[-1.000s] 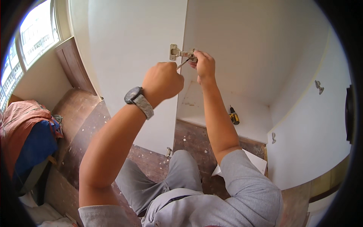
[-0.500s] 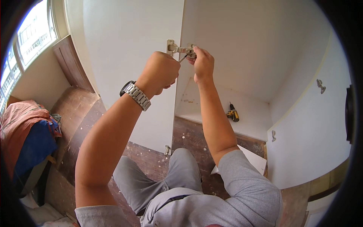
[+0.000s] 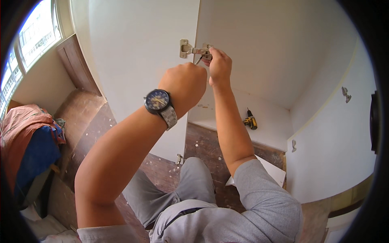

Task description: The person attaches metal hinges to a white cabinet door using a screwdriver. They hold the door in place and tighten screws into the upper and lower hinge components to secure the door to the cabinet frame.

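A metal cabinet hinge (image 3: pixel 187 49) joins the white door (image 3: pixel 142 40) on the left to the cabinet's inner wall. My left hand (image 3: pixel 185 83) is closed round a screwdriver, with only its thin shaft (image 3: pixel 198 60) showing; the handle is hidden in the fist. The shaft slants up to the hinge's arm. With fingers and thumb, my right hand (image 3: pixel 220 67) pinches the right end of that hinge arm. A wristwatch (image 3: pixel 158 100) with a metal band is on my left wrist.
A yellow-and-black cordless drill (image 3: pixel 250 120) lies on the cabinet's bottom panel, with small pieces (image 3: pixel 205 106) nearby. Another hinge (image 3: pixel 179 158) sits low on the left door. The right door (image 3: pixel 328 141) stands open with hinges. Orange and blue sheeting (image 3: pixel 30 129) is heaped at left.
My left fist has turned over and shifted right and slightly down, so the watch face now shows. My right hand stays at the hinge, almost unmoved.
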`<state>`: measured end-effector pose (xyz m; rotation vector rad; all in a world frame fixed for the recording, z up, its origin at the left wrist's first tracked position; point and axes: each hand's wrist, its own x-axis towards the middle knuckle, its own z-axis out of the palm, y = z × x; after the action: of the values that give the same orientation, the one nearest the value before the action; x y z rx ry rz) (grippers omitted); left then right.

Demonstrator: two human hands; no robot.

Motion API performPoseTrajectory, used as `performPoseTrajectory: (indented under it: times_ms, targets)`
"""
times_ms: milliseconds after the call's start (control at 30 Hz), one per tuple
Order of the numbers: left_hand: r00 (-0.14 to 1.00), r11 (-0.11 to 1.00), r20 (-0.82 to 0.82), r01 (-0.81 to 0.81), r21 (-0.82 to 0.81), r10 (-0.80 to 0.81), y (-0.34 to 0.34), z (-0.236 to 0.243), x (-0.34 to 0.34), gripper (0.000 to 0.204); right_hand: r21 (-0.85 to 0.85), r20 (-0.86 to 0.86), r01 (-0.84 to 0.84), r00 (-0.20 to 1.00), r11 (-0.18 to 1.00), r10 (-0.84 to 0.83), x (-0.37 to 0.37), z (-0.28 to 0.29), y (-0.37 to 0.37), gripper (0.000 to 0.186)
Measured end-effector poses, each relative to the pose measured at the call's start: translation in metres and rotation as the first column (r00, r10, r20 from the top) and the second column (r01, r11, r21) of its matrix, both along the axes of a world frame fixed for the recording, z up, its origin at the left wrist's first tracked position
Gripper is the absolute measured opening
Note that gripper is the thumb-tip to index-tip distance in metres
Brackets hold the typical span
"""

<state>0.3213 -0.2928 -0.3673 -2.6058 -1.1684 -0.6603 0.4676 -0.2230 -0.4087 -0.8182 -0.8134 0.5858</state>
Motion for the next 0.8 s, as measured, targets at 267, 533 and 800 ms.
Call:
performPoseTrajectory:
  times_ms: [267, 533, 800]
  targets:
    - [0.821, 0.705, 0.481, 0.144, -0.694, 0.306, 0.027, 0.017, -0.014, 0.020, -0.028, -0.009, -0.026, 1.000, 0.999, 0.025, 0.000, -0.002, 0.003, 0.030]
    - [0.880, 0.804, 0.416, 0.070, -0.591, 0.229, 0.018, 0.023, -0.014, 0.022, 0.002, 0.021, -0.007, 1.000, 1.000, 0.007, 0.003, -0.002, 0.002, 0.029]
    - [0.924, 0.932, 0.337, -0.054, -0.358, 0.183, 0.020, 0.017, -0.006, 0.024, -0.049, -0.009, 0.014, 1.000, 0.999, -0.015, -0.001, 0.002, -0.005, 0.024]
